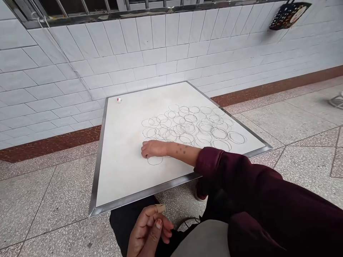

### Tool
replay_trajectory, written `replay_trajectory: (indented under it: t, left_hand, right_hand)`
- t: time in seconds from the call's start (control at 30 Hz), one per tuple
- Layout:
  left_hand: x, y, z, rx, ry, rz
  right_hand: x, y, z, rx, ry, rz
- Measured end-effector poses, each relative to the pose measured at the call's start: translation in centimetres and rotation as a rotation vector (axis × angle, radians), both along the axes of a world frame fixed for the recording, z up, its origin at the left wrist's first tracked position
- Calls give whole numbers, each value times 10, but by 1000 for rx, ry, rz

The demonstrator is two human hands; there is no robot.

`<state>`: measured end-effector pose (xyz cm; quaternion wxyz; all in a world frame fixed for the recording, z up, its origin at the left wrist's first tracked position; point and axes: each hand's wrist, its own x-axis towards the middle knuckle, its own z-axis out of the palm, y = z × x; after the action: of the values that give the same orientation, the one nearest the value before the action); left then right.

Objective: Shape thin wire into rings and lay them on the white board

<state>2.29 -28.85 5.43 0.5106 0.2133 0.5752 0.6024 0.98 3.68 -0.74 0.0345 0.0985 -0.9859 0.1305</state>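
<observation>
Many thin dark rings [190,118] lie flat and overlapping on a pale square table [120,178]. My right hand [153,149] rests low over the table, left of the main group, with its fingers closed and bent down. One ring [155,164] shows partly from under that hand; what the fingertips pinch is too small to make out. Below the near table edge is my left hand [151,228], its fingers loosely curled and apart, with no object visible in it. A tan band [160,208] wraps one of its fingertips.
A small red and white object [119,100] sits at the table's far left corner. Metal trim [144,194] edges the table. Behind stands a white tiled wall [128,60] with a hanging cord and a dark patterned bag [289,16].
</observation>
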Motion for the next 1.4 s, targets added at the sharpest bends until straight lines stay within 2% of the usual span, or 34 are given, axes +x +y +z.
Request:
replay_trajectory:
  t: [0.1, 0.2, 0.3, 0.37, 0.43, 0.5, 0.57, 0.63, 0.73, 0.83, 1.0, 1.23, 1.4]
  left_hand:
    - [-4, 11, 2, -70, 93, -98]
    - [-14, 24, 26, -112, 311, -203]
    - [-27, 46, 60, -69, 594, -161]
    - [-39, 68, 71, -58, 788, -84]
    - [-51, 92, 67, -76, 945, 30]
    - [-62, 114, 51, -61, 990, 79]
    - [-67, 130, 32, -60, 946, 110]
    - [-64, 139, 16, -82, 858, 47]
    - [-49, 144, 4, -95, 754, -54]
    - [-31, 147, 1, -78, 689, -85]
    - [-7, 157, -3, -52, 535, -10]
    - [28, 170, -6, 36, 112, 91]
    - [47, 179, -6, 38, 36, 80]
  right_hand:
    - [-2, 0, 0, 10, 1, 26]
    - [-2, -2, 2, 4, 1, 22]
    - [5, -4, 10, -22, 25, -25]
    - [18, -5, 19, -48, 74, -100]
    - [37, -8, 29, -80, 135, -198]
    - [58, -12, 39, -110, 178, -274]
    - [79, -18, 45, -222, 229, -335]
    - [96, -25, 48, -332, 267, -375]
    - [114, -33, 47, -374, 306, -409]
    - [126, -37, 41, -371, 350, -416]
    - [146, -42, 31, -366, 484, -435]
    - [179, -45, 30, -414, 666, -504]
    - [199, -42, 28, -435, 664, -538]
